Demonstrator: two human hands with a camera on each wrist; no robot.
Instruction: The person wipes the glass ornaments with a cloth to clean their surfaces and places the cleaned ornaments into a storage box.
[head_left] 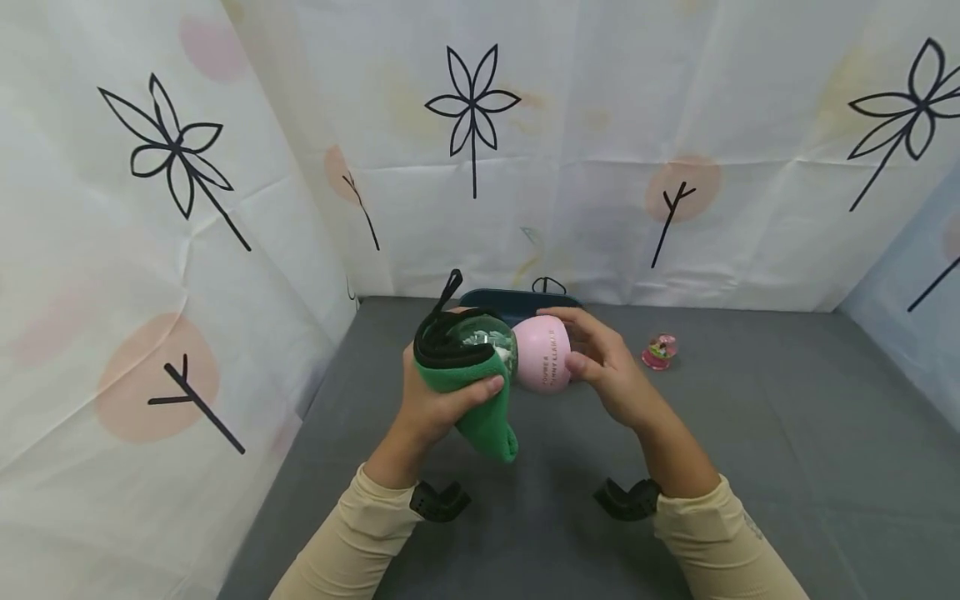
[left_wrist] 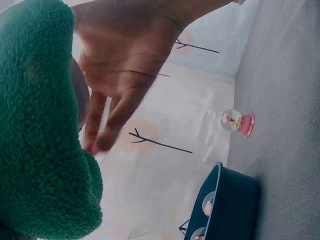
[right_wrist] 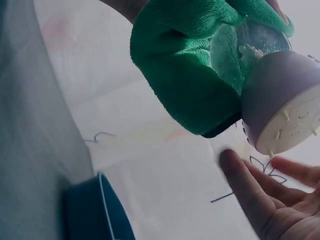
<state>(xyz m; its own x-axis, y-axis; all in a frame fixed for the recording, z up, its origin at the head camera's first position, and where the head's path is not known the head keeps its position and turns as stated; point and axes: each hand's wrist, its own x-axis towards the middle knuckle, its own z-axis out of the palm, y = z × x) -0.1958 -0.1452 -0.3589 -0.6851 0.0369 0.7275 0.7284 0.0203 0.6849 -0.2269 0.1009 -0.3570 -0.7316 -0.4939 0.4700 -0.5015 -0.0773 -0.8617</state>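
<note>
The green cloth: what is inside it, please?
Part of a clear globe shows inside the green cloth, with its pink base outside. The cloth covers the globe's other parts, so they cannot be seen.

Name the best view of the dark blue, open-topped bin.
The left wrist view: the dark blue bin shows its rim, outer wall and two clear globes inside. The head view has it partly hidden; the right wrist view catches one end, contents unseen.

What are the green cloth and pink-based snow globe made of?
The green cloth looks like microfibre or terry: fluffy pile. On the snow globe, the glossy, see-through dome is likely glass or plastic; the smooth, opaque base could be resin or plastic.
</note>
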